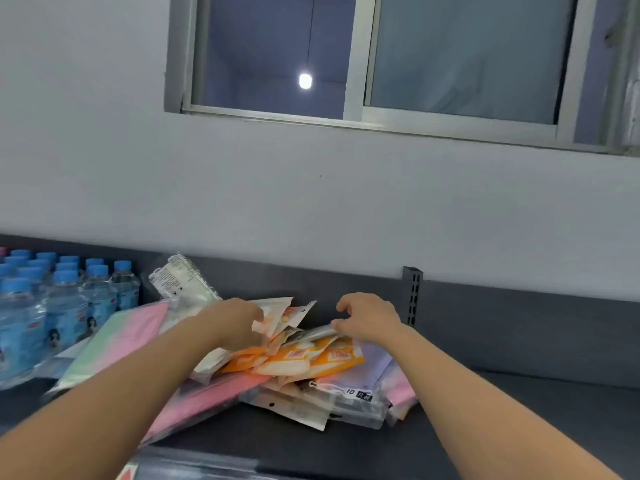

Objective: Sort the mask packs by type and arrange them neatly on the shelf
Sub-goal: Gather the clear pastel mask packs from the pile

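Note:
A loose heap of mask packs lies on the dark grey shelf point(519, 403). Several orange-and-white packs point(311, 358) sit on top in the middle. Under them lie pink packs point(207, 393) and clear packs with black labels point(353, 396). A pink and green pack point(128, 327) lies at the left, and a white pack point(180, 275) leans against the back panel. My left hand point(239, 323) grips the upper ends of the orange-and-white packs. My right hand point(367, 320) pinches the edge of a clear pack point(318, 332) on top of the heap.
Several water bottles with blue caps point(62, 299) stand packed together at the left end of the shelf. A slotted metal upright point(412, 292) rises from the back panel right of the heap. Bare shelf extends to the right. A wall and window are behind.

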Demonstrator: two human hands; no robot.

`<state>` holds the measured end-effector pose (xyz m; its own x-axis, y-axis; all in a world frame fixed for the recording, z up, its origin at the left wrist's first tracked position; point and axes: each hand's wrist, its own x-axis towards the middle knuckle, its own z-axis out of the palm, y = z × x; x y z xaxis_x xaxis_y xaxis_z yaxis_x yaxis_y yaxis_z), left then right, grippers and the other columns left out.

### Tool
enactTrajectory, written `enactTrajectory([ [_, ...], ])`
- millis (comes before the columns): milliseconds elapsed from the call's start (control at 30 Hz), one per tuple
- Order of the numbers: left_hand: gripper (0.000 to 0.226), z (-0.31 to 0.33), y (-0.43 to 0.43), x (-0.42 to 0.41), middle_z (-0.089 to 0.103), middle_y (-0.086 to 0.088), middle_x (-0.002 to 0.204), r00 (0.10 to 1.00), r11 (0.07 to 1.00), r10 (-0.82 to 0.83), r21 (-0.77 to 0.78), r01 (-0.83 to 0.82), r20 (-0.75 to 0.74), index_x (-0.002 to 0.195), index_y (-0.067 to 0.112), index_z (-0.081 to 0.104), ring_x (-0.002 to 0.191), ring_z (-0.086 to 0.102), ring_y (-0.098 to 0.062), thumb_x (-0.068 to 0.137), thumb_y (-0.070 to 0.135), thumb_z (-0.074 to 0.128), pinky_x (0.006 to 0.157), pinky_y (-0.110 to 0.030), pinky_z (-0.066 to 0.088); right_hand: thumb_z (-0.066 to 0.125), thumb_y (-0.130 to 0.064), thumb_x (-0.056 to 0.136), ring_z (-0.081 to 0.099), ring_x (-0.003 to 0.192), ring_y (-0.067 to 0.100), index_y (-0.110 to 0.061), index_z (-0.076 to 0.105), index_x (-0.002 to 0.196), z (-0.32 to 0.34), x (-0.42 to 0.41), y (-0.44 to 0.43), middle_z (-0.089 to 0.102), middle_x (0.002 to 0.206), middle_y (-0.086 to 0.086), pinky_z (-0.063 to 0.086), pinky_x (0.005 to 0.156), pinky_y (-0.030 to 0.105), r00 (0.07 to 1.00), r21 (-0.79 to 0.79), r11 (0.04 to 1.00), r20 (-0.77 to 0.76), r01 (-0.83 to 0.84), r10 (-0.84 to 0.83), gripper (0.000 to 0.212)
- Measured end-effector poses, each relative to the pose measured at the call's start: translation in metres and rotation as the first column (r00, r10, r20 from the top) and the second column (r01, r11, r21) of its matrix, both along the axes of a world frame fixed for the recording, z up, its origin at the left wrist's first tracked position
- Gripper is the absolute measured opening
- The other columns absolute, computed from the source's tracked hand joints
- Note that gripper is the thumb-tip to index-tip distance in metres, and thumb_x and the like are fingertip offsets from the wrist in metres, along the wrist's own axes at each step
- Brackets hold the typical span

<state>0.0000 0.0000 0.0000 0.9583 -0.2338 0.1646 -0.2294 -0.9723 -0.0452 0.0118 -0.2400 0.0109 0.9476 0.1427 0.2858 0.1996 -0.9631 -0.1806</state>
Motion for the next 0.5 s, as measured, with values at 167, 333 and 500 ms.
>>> enactTrajectory([
  [167, 0.085, -0.028, 0.018, -0.003, 0.040, -0.002, 0.149, 0.971, 0.997, 0.073, 0.003, -0.074, -0.227, 0.144, 0.017, 0.035, 0.132, 0.043, -0.023, 0.079, 0.065, 0.061, 0.107, -0.036, 0.036, 0.053, -0.038, 0.087, 0.055, 0.114, 0.020, -0.030, 0.059, 0.125, -0.012, 0.004, 0.024, 0.066, 0.110, -0.007, 0.017, 0.115, 0.054, 0.999, -0.107, 0.994, -0.046, 0.002, -0.007, 0.039],
  [333, 0.029, -0.034, 0.022, -0.001, 0.060, -0.004, 0.124, 0.999, 0.998, 0.036, 0.059, -0.037, 0.023, 0.120, 0.017, 0.055, 0.111, 0.058, -0.022, 0.092, 0.021, 0.047, 0.090, -0.031, 0.045, 0.048, -0.044, 0.090, 0.058, 0.113, 0.018, -0.024, 0.068, 0.109, -0.024, 0.010, 0.031, 0.071, 0.105, -0.006, -0.010, 0.113, 0.062, 0.997, -0.188, 0.980, -0.029, 0.061, -0.068, 0.034],
  [500, 0.041, -0.029, 0.013, -0.003, 0.065, -0.004, 0.122, 0.963, 0.980, 0.061, -0.200, -0.007, 0.263, 0.124, 0.020, 0.056, 0.105, 0.062, -0.022, 0.091, 0.002, 0.039, 0.076, -0.029, 0.046, 0.026, -0.058, 0.098, 0.062, 0.099, 0.017, -0.018, 0.069, 0.079, -0.031, 0.011, 0.047, 0.071, 0.081, -0.002, 0.007, 0.121, 0.049, 0.997, -0.035, 0.998, 0.057, -0.054, 0.056, 0.062],
])
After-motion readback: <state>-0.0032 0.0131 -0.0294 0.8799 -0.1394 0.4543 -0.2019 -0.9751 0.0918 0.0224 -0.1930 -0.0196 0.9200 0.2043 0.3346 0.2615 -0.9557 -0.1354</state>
